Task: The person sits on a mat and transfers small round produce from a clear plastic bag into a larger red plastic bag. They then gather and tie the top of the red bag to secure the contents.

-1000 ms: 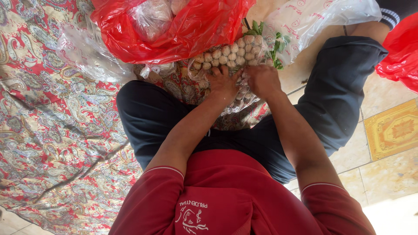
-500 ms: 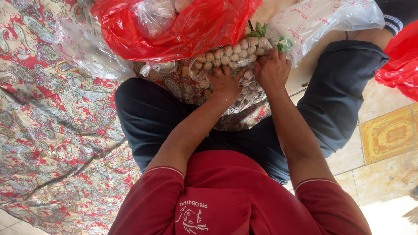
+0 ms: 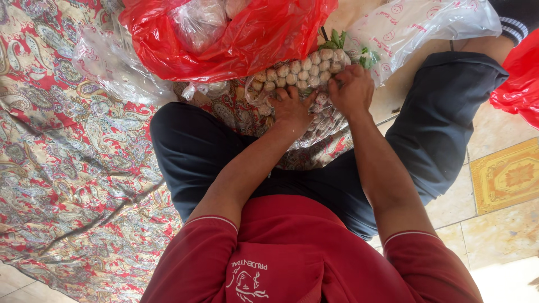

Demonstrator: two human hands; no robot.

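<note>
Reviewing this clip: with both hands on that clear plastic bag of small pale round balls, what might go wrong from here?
The left hand presses and the right hand pinches the thin clear plastic bag of small pale round balls; the film might tear and spill balls onto the patterned red cloth. The green leafy sprigs at the bag's top edge could get crushed. The red plastic bag crowds it and may snag.
</note>
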